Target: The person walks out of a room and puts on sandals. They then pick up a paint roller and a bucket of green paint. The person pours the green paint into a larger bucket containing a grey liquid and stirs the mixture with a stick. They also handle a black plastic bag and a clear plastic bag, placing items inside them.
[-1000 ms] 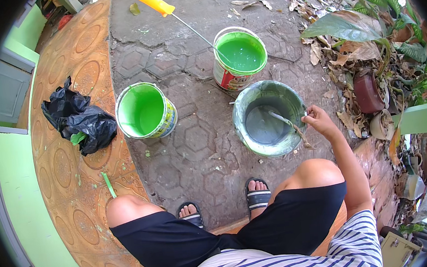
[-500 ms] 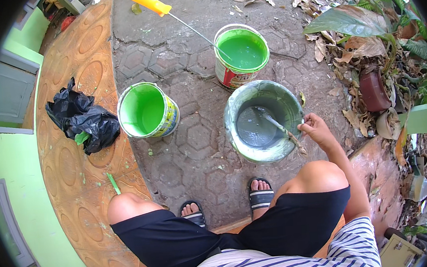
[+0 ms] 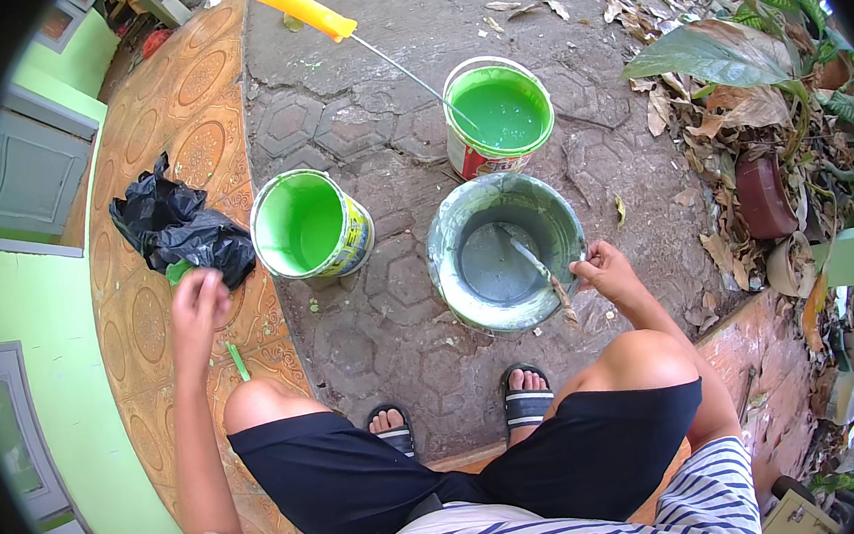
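Note:
My right hand (image 3: 608, 271) pinches the right rim of a paint-smeared grey bucket (image 3: 445, 276). Thin greyish liquid covers the bucket's bottom, and a paint-stained stick (image 3: 542, 266) leans inside against the rim. My left hand (image 3: 199, 303), blurred by motion, is raised over the tiles beside a crumpled black plastic bag (image 3: 178, 226); whether it holds anything does not show. Between my hands stands a pail coated inside with light green paint (image 3: 305, 221). Behind the grey bucket, a second pail (image 3: 501, 111) contains green paint. A yellow handle (image 3: 307, 10) on a metal rod dips into it, the rod's end hidden.
A green strip (image 3: 238, 361) lies on the orange tiles (image 3: 146, 329) by my left knee. Dry leaves, broad-leaved plants (image 3: 711, 54) and a dark red pot (image 3: 764, 195) border the right side. A light green wall (image 3: 40, 318) runs along the left. My sandalled feet rest on grey paving.
My left hand has come up into view from below, toward the black bag. The grey bucket has shifted left and slightly nearer, with my right hand still on its rim.

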A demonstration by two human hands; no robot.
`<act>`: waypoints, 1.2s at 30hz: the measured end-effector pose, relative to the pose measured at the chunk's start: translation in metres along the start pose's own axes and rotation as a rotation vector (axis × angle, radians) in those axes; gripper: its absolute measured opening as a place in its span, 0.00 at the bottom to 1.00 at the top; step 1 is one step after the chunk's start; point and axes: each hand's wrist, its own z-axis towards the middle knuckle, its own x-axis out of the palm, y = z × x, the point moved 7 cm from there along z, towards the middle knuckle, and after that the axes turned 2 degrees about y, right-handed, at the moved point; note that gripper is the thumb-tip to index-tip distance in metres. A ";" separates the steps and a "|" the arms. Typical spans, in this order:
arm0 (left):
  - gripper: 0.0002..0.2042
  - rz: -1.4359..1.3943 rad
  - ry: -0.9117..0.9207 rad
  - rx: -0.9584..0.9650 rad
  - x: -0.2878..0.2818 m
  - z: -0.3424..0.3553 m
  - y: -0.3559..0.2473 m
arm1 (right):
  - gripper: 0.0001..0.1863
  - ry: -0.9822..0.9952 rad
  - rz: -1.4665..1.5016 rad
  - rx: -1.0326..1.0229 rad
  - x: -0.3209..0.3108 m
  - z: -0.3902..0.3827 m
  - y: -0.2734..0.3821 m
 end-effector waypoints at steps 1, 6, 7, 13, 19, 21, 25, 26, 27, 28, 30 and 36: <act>0.10 -0.024 0.089 -0.014 0.024 0.018 -0.023 | 0.16 0.022 0.004 0.015 -0.001 -0.001 0.000; 0.16 -0.075 0.498 -0.070 0.178 0.085 -0.074 | 0.22 0.129 -0.140 0.151 -0.002 -0.006 0.023; 0.19 -0.131 0.531 -0.112 0.209 0.095 -0.078 | 0.24 0.111 -0.194 0.101 -0.011 -0.001 0.032; 0.31 -0.163 0.400 -0.219 0.317 0.148 -0.071 | 0.29 0.010 -0.428 -0.106 -0.035 0.068 0.140; 0.38 -0.018 0.380 -0.273 0.363 0.177 -0.079 | 0.30 -0.148 -0.250 -0.001 -0.023 0.144 0.174; 0.37 0.004 0.320 -0.279 0.368 0.183 -0.080 | 0.30 -0.111 -0.145 0.118 -0.011 0.157 0.160; 0.29 -0.059 0.372 -0.325 0.377 0.199 -0.069 | 0.27 0.059 0.127 0.169 0.010 0.171 0.143; 0.25 -0.063 0.316 -0.290 0.375 0.205 -0.068 | 0.25 0.081 0.156 0.172 0.010 0.174 0.140; 0.21 -0.062 0.258 -0.259 0.372 0.209 -0.064 | 0.23 0.108 0.186 0.178 0.013 0.173 0.139; 0.18 -0.061 0.200 -0.228 0.367 0.213 -0.060 | 0.21 0.136 0.216 0.185 0.017 0.173 0.139; 0.16 -0.118 0.205 -0.297 0.370 0.216 -0.055 | 0.18 0.119 0.210 0.149 0.018 0.177 0.142; 0.12 -0.101 0.133 -0.391 0.372 0.202 -0.069 | 0.14 -0.048 0.127 0.135 0.011 0.186 0.140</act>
